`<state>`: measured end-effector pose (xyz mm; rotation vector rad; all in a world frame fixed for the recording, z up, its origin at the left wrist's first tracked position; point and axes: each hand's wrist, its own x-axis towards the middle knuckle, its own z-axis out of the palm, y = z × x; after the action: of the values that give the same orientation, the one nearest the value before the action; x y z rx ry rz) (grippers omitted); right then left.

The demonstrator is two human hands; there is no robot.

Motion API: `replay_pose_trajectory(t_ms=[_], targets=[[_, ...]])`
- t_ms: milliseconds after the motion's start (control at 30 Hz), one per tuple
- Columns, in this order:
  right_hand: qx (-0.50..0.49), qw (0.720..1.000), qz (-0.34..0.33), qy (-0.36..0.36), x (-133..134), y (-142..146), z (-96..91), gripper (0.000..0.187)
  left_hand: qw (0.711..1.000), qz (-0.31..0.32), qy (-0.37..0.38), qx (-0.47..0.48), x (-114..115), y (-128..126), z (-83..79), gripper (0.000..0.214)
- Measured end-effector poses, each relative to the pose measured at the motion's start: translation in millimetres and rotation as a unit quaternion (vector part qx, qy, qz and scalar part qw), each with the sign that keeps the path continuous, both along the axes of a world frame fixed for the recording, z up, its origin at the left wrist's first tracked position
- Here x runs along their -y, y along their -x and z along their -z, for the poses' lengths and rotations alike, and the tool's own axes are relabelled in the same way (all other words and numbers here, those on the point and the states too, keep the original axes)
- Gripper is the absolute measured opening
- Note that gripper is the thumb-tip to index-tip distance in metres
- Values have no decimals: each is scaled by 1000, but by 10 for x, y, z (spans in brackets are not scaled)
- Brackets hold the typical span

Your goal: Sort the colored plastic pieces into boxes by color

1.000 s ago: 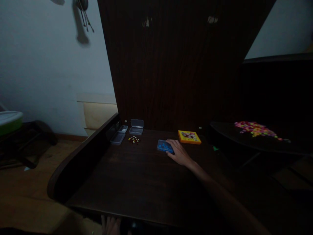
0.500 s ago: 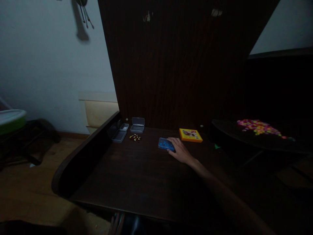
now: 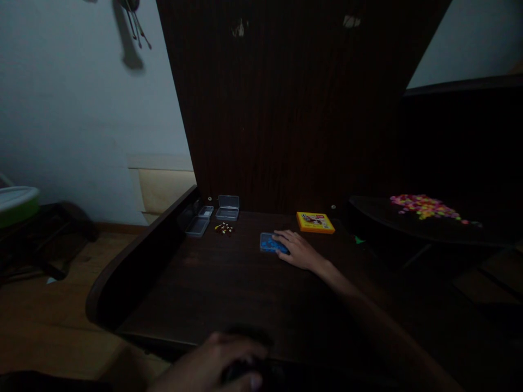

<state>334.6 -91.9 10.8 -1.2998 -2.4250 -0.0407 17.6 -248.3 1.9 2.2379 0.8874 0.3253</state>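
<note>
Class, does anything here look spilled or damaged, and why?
Small white, yellow and dark pieces lie loose, as if spilled, near an open clear plastic case; pale patches on the dark wooden panel look like damage.

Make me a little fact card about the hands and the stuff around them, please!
Right hand: fingers over a blue-filled box
Left hand: at the table's near edge; too blurry to tell if holding anything
Behind right hand: yellow box
Far left: clear boxes, one lid up; small pile of pieces
Off right: colourful pile
</note>
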Motion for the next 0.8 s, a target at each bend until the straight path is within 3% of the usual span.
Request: replay_pose_trajectory(t_ms=[67, 133, 233, 367, 500, 800], targets=[[18, 1000, -9, -6, 26, 15, -12, 46, 996, -29, -38, 72, -355, -177, -398, 34], [30, 999, -17, -17, 52, 36, -11, 46, 986, -79, -95, 110, -744, -348, -594, 39], [40, 998, -33, -39, 76, 73, 21, 46, 978, -98, -161, 91, -1296, -575, -491, 62], [76, 992, -56, -87, 65, 114, 108, 45, 984, -36, -167, 41, -1791, -797, -165, 85], [123, 972, -75, -184, 35, 124, 210, 43, 989, 14, -139, 43, -1941, -890, -81, 69], [161, 907, -135, -365, 42, 103, 218, 38, 980, -42, -87, 176, -1847, -859, -44, 68]])
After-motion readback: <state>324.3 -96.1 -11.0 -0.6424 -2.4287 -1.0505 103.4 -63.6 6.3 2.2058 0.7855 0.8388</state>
